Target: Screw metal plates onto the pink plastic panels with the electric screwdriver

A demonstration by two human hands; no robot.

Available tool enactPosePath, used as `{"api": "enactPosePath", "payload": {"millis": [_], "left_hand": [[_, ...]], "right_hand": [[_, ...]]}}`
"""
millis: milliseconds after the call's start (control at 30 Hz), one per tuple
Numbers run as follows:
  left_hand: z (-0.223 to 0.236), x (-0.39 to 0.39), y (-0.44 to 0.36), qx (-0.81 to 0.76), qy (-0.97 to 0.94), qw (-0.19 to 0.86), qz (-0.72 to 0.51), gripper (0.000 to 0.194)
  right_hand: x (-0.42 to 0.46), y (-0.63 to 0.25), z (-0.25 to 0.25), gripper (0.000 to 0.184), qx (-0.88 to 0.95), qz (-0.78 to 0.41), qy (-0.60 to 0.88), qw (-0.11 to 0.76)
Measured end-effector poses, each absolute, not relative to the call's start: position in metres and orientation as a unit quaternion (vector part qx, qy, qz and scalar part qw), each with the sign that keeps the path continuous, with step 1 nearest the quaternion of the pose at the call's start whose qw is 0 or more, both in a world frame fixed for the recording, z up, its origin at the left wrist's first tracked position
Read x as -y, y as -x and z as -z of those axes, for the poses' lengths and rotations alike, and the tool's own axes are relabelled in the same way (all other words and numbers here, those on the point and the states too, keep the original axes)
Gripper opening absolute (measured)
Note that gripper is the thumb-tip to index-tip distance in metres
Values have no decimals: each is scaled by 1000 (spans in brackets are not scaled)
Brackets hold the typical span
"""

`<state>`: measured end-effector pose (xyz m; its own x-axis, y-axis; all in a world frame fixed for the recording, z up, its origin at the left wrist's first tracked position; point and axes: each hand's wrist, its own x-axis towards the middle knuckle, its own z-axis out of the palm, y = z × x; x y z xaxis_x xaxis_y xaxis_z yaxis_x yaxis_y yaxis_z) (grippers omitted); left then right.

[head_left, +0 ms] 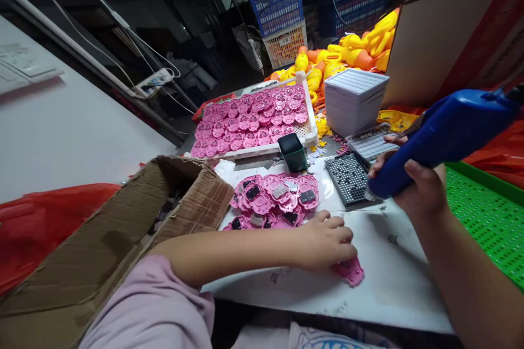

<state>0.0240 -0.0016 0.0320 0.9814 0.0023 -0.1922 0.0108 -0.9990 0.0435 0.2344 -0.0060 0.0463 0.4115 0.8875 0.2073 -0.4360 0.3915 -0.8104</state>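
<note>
My left hand (327,241) rests on the white work surface (388,278) with its fingers curled over a pink plastic toy piece (351,271), pressing it down. My right hand (413,182) is closed round the grip of a blue electric screwdriver (446,136), whose tip points down at a black dotted screw tray (347,177). Just beyond my left hand lies a pile of pink pieces (278,199) with small dark and grey parts set in them.
A torn cardboard box (123,240) stands at the left. A white tray of pink pieces (254,120) lies behind, next to a small dark green cup (292,151), stacked white trays (354,98) and yellow and orange parts (347,49). A green perforated crate (487,218) sits right.
</note>
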Motion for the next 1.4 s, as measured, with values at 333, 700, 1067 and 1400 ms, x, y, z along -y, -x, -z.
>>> {"api": "enactPosePath", "payload": {"millis": [333,700,1067,1400], "left_hand": [[-97,-72,12,-370,-925,86,10,31],[-45,-210,56,-582,-790,99,167,32],[-41,-220,72,-618,-776,113,56,22],[-100,-87,30,-383,-875,182,-232,17]], "right_hand": [[6,-233,-54,43,316,-413,332,787],[4,-233,-50,44,325,-396,306,802],[-2,-232,-48,42,332,-361,296,820],[-6,-235,-47,46,335,-337,292,830]]}}
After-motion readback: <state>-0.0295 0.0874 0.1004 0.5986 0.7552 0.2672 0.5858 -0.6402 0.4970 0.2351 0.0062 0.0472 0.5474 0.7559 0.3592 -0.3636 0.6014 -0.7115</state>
